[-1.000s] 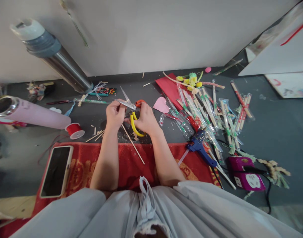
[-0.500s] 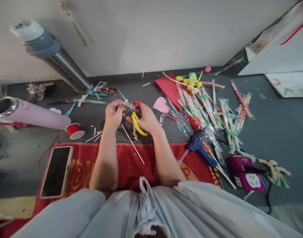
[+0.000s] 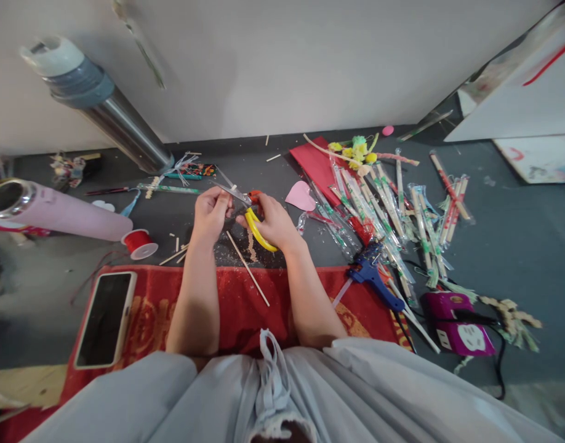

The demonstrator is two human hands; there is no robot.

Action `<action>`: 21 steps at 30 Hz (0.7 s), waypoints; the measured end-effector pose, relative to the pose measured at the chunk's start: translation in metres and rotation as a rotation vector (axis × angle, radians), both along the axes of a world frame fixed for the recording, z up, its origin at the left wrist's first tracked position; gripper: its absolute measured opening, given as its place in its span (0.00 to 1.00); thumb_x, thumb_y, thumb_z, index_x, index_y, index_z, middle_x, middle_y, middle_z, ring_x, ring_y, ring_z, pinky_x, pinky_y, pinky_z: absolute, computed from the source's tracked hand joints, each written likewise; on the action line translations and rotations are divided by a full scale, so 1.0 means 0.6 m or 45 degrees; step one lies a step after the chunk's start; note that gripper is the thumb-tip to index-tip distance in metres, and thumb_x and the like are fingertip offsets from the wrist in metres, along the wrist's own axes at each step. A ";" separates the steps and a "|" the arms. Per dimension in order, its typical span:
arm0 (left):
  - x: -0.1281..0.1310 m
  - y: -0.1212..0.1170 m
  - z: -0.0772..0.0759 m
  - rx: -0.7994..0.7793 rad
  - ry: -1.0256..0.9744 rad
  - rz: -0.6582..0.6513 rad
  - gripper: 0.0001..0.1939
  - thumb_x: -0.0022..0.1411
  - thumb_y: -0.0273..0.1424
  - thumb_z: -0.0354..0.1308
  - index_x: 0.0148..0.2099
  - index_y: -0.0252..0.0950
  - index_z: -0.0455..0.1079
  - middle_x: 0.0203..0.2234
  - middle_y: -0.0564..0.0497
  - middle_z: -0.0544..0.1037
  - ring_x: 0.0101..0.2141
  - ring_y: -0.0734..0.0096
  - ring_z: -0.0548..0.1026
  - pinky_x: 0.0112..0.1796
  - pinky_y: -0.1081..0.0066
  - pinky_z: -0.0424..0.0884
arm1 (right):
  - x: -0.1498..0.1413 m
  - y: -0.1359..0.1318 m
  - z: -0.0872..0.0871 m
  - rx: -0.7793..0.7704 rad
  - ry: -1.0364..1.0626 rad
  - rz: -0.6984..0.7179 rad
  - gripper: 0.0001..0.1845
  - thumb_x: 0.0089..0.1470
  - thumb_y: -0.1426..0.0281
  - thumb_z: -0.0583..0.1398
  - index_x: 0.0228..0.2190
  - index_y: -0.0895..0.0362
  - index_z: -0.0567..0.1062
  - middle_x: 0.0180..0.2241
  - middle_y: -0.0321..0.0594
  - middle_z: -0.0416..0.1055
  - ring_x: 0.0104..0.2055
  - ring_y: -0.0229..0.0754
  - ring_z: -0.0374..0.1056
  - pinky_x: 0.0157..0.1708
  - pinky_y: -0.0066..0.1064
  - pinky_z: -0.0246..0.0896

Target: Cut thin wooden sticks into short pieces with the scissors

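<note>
My right hand (image 3: 277,223) is wrapped round a pair of scissors (image 3: 257,234) with yellow and orange-red handles. The blades stand apart and point up and to the left. My left hand (image 3: 212,212) is closed in a pinch beside the blades, its fingertips close to the lower blade. Whatever it pinches is too small to make out; a tiny pale piece shows between the blades just past its fingers. Below the hands a thin wooden stick (image 3: 248,269) lies slanted, partly on the red towel (image 3: 245,320). Crumbs and a short beaded strip lie under the scissors.
Left are a red thread spool (image 3: 140,244), a phone (image 3: 106,320), a pink bottle (image 3: 70,212) and a steel flask (image 3: 130,129). Right are a pink paper heart (image 3: 301,195), many wrapped sticks (image 3: 379,209), a blue glue gun (image 3: 375,280) and a purple power socket (image 3: 462,323) with a cord.
Both hands stay almost in place around the scissors. My left hand has shifted very slightly to the left; nothing else has visibly moved.
</note>
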State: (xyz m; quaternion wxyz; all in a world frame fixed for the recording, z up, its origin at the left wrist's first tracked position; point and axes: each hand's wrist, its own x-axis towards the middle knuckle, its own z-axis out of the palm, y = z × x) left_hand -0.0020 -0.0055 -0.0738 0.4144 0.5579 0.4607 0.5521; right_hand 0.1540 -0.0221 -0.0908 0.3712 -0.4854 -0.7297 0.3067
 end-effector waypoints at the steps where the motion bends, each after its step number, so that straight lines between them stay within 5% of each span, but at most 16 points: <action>1: -0.001 0.000 -0.001 -0.001 0.011 -0.005 0.29 0.53 0.57 0.60 0.22 0.37 0.57 0.16 0.58 0.58 0.16 0.82 0.58 0.17 0.76 0.55 | 0.000 0.000 0.000 -0.001 0.000 -0.001 0.32 0.52 0.45 0.59 0.45 0.59 0.69 0.42 0.48 0.74 0.46 0.48 0.70 0.48 0.40 0.64; 14: -0.001 0.001 0.000 -0.020 0.033 -0.046 0.29 0.55 0.58 0.57 0.23 0.38 0.56 0.17 0.58 0.57 0.16 0.82 0.56 0.17 0.75 0.55 | 0.004 -0.003 0.019 -0.125 -0.106 -0.012 0.31 0.52 0.46 0.59 0.46 0.59 0.71 0.41 0.48 0.75 0.43 0.47 0.71 0.45 0.38 0.65; 21: 0.008 0.003 -0.006 0.035 0.098 0.055 0.27 0.58 0.58 0.54 0.28 0.38 0.64 0.17 0.57 0.63 0.19 0.79 0.65 0.22 0.75 0.63 | 0.003 -0.009 0.031 -0.216 -0.094 -0.127 0.29 0.51 0.45 0.58 0.43 0.55 0.73 0.34 0.42 0.75 0.34 0.44 0.70 0.36 0.34 0.63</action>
